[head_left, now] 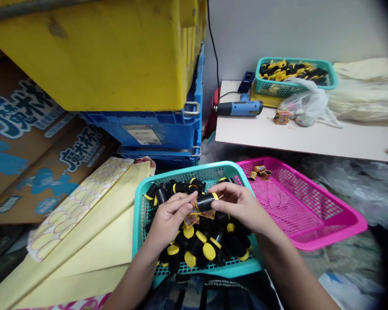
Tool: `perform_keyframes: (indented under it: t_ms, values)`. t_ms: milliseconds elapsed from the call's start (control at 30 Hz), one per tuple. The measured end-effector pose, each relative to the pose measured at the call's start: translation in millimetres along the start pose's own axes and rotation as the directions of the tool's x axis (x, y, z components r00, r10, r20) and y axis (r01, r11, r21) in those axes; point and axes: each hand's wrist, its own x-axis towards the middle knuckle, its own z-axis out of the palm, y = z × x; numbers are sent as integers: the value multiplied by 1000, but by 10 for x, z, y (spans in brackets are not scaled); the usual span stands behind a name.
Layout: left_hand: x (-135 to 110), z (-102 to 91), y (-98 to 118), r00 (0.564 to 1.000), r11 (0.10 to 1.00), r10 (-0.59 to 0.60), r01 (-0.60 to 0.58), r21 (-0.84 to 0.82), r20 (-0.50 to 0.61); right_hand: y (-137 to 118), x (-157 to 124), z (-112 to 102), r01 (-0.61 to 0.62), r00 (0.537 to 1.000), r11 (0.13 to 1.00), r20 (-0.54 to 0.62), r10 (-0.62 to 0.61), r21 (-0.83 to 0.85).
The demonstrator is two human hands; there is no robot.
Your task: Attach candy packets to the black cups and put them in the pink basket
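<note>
Black canister (205, 202) on my feed, left hand (170, 216) pinching printed film (195, 204) at nine o'clock, right hand (239, 202) pinching yellow cap (215, 196) at three o'clock

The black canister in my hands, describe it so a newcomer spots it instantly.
Find the big yellow crate, then the nearer teal basket beside the pink basket. Over that teal basket, the black canister lies sideways between the left hand and right hand, yellow lid toward the right. It alone is held up; the other canisters lie loose below.
</note>
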Motion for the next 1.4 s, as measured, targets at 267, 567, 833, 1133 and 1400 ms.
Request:
perform_keyframes:
  t_ms: [267, 567, 833, 1133, 1400]
  values:
    - [8, 45, 57, 998, 999, -33, 31, -32, -53, 80, -11, 165, 41, 992, 992, -117, -56, -122]
    - [-20, 180, 104, 982, 851, -189, 159, -501, -10, 198, -15, 373, 49, 998, 946, 15, -57, 319]
    - [-32, 267, 80, 976, 870, -214, 176, -461, -30, 400, 62, 402, 103, 994, 962, -60, -90, 253]
    - [-113, 279, 76, 972, 746, -180, 233, -624, 148, 196, -6, 269, 340, 940, 940, -1, -340, -29]
    - [-13, 29, 67, 999, 981, 35, -39, -192, -23, -198, -343, -65, 283, 695, 529, -209, -688, -800]
